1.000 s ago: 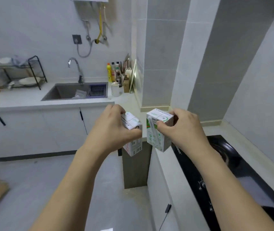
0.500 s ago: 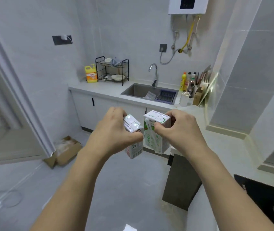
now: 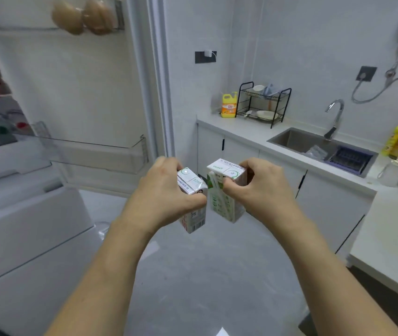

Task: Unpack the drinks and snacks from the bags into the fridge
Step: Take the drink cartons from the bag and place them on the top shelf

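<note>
white cardboard drink cartons sit side by side in mid-air: left hand (image 3: 166, 197) grips the left carton (image 3: 192, 187), right hand (image 3: 261, 190) pinches the right carton (image 3: 224, 190). open fridge door shelf (image 3: 101, 154) lies just beyond, bare grey floor (image 3: 205, 275) below.

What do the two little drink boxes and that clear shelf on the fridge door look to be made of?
The left drink box and right drink box look like coated paperboard: crisp folded edges, printed faces, a slight sheen. A wrapped straw lies on the right one. The door shelf seems clear hard plastic, since the door shows through it and its rim catches light.
</note>
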`<state>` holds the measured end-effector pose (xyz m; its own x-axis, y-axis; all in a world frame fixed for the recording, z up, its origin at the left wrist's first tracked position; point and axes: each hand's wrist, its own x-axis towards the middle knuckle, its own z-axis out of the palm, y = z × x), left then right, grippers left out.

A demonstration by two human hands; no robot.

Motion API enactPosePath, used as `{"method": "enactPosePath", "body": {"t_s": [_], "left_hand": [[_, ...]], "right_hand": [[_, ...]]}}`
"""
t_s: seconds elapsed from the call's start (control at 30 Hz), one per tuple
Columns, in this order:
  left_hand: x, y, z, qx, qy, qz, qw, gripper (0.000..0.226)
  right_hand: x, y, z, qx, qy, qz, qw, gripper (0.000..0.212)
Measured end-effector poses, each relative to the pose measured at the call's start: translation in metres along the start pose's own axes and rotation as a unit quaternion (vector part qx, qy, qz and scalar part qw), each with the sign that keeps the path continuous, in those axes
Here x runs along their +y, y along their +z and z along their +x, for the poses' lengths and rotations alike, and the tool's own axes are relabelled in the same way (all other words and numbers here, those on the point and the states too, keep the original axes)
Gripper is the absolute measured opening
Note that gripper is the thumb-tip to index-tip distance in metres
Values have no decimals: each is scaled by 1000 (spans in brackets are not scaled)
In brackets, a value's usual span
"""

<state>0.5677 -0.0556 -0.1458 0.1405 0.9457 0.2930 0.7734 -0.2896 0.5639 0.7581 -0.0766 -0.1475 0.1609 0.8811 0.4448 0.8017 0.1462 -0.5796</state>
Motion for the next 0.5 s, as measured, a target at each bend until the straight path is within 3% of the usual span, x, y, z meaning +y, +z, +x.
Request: {"method": "enactPosePath", "body": {"t_s": [0.5], "left_hand": [[-123, -109, -53, 103, -143, 51, 983, 40]], "right_hand": [[-137, 118, 4, -85, -131, 86, 984, 27]]}}
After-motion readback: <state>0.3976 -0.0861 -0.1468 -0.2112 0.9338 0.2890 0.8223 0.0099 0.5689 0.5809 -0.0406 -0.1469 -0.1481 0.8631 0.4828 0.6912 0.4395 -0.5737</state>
